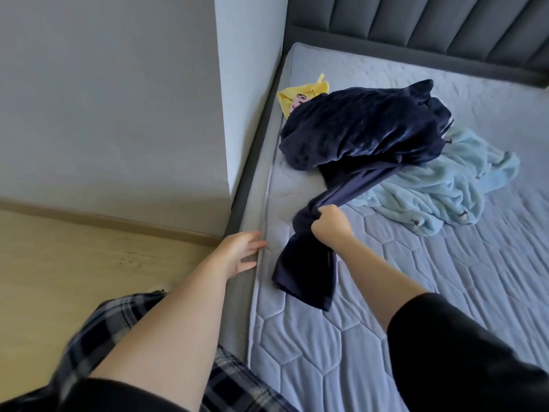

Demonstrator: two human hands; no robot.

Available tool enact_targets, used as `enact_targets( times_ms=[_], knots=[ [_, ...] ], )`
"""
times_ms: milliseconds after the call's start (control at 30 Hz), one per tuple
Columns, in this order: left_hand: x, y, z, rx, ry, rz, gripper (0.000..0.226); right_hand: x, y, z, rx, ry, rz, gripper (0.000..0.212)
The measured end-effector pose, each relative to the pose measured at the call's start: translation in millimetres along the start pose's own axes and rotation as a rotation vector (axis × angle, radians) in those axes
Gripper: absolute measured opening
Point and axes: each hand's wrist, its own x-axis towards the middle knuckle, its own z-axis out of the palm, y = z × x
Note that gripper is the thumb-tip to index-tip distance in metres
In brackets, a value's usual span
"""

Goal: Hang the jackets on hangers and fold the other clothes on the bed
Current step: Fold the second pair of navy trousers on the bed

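Note:
A heap of clothes lies on the bare quilted mattress. On top is a dark navy fleece garment. Under it are a light blue fluffy garment and a yellow piece at the far left. My right hand grips a bunched dark navy smooth garment that stretches from under the fleece; its free end hangs down onto the mattress. My left hand is open, its fingers spread beside the mattress's left edge.
A grey padded headboard runs along the far side. A grey wall corner stands close to the bed's left edge, with light wood floor below it. My plaid trousers show at the bottom left.

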Motion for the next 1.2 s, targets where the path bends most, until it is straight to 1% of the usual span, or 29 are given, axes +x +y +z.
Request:
enact_targets(
  times_ms=[33,133,167,200,233,267,300,333,367,400,433,467,500,567,600,700,733,800,833,867,900,933,967,1000,1033,1067,1100,1167,1200],
  knots=[
    [0,0,-1,-0.022,0.009,-0.004,0.025,-5,-7,-5,-0.091,-0.088,-0.098,0.020],
    [-1,0,0,-0.004,0.009,0.001,0.029,-29,-22,-15,-0.343,-0.479,-0.364,0.022],
    [-1,0,1,0.012,0.008,0.000,0.027,-36,-23,-17,-0.359,-0.592,-0.396,0.025],
    [-2,0,1,0.018,0.009,-0.006,0.026,-39,-23,-18,-0.307,-0.658,-0.402,0.028],
    [-2,-1,1,0.016,0.014,-0.016,0.025,-40,-22,-17,-0.157,-0.674,-0.352,0.032],
    [-2,-1,0,0.012,0.022,-0.026,0.026,-38,-20,-16,0.072,-0.596,-0.271,0.032],
    [-3,-2,-1,0.010,0.034,-0.033,0.026,-32,-15,-15,0.238,-0.403,-0.194,0.025],
    [-4,-3,-1,0.006,0.049,-0.034,0.024,-22,-8,-15,0.190,-0.169,-0.179,0.015],
    [-5,-4,-2,-0.004,0.063,-0.033,0.022,-14,1,-15,-0.065,0.015,-0.202,0.027],
    [-6,-4,-3,-0.016,0.070,-0.034,0.020,-6,15,-12,-0.363,0.058,-0.208,0.048],
    [-6,-4,-4,-0.021,0.070,-0.037,0.019,-1,29,-10,-0.605,0.012,-0.227,0.063],
    [-7,-5,-4,-0.018,0.064,-0.038,0.019,3,41,-8,-0.767,-0.056,-0.236,0.067],
    [-8,-4,-3,-0.009,0.056,-0.039,0.019,5,50,-4,-0.846,-0.102,-0.248,0.063],
    [-9,-5,-1,0.008,0.048,-0.036,0.020,11,60,4,-0.825,-0.099,-0.210,0.046],
    [-10,-5,-1,0.016,0.047,-0.030,0.020,12,59,6,-0.731,-0.059,-0.166,0.038],
    [-12,-3,-3,0.027,0.039,-0.015,0.021,16,34,0,-0.209,0.116,0.029,0.026],
    [-12,-2,-4,0.017,0.033,-0.016,0.021,19,21,-9,-0.040,0.146,0.047,0.022],
    [-12,-1,-3,-0.036,0.003,-0.020,0.020,19,-7,-31,0.280,0.154,-0.018,0.019],
    [-12,2,-2,-0.088,-0.015,-0.021,0.020,13,-21,-42,0.416,0.089,-0.065,0.019],
    [-12,5,-1,-0.158,-0.039,-0.023,0.023,6,-32,-50,0.500,-0.037,-0.105,0.021],
    [-12,8,0,-0.240,-0.074,-0.030,0.027,-2,-37,-53,0.508,-0.201,-0.139,0.026],
    [-12,12,1,-0.318,-0.120,-0.042,0.032,-12,-38,-51,0.442,-0.365,-0.165,0.031],
    [-13,15,1,-0.367,-0.159,-0.050,0.038,-22,-38,-45,0.299,-0.511,-0.192,0.031],
    [-12,17,1,-0.371,-0.179,-0.048,0.041,-30,-37,-38,0.090,-0.617,-0.229,0.027],
    [-12,17,1,-0.342,-0.179,-0.039,0.042,-36,-36,-31,-0.101,-0.644,-0.280,0.026],
    [-11,15,1,-0.288,-0.160,-0.034,0.041,-38,-33,-22,-0.212,-0.594,-0.349,0.031],
    [-11,13,0,-0.215,-0.139,-0.040,0.040,-38,-32,-17,-0.213,-0.505,-0.385,0.036],
    [-10,7,-1,-0.016,-0.130,-0.038,0.039,-37,-34,-19,-0.109,-0.202,-0.456,0.031],
    [-8,5,-1,0.104,-0.140,-0.008,0.041,-34,-34,-21,-0.165,0.002,-0.565,0.025]
  ],
)
